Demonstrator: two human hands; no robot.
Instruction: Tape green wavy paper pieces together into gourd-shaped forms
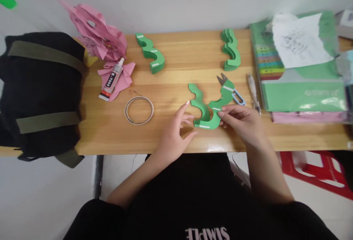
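Note:
My right hand pinches the edge of a wavy green paper piece that carries short white tape strips. A second wavy green piece, apparently a small stack, stands just left of it; their lower ends meet or overlap. My left hand is open beside that stack, thumb and fingers apart; whether a fingertip touches it I cannot tell. Dark scissor tips show past the held piece's upper end, and a blue handle sticks out at its right. What lies between is hidden.
Farther back are a taped wavy green stack and another green stack. At left lie a tape roll, a B-7000 glue tube, pink paper and a black bag. A pen and green folder are right.

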